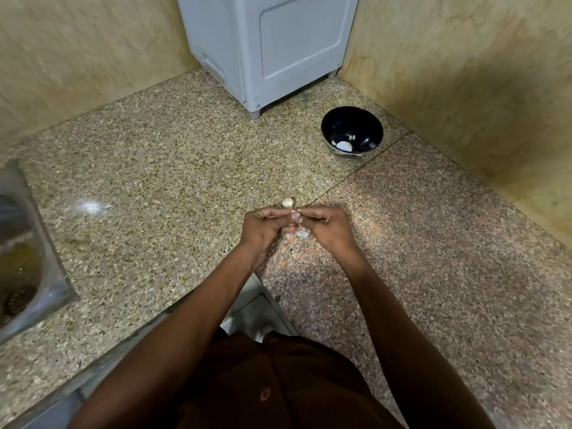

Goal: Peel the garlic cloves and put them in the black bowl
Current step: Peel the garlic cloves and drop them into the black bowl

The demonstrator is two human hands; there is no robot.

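Head: round glossy black bowl [352,131]; speckled counter [154,168]

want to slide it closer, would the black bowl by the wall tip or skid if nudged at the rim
The black bowl looks rounded on a narrow foot, so a rim nudge may rock it. The granite counter looks polished, so it probably skids easily. It holds only a few peeled cloves, so likely light.

Bare counter [173,168] between hand [328,226] and black bowl [352,131]

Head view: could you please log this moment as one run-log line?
step: peeling | both hands: pinching small garlic clove | whole pale garlic clove: on speckled granite counter | round black bowl: some peeled cloves inside
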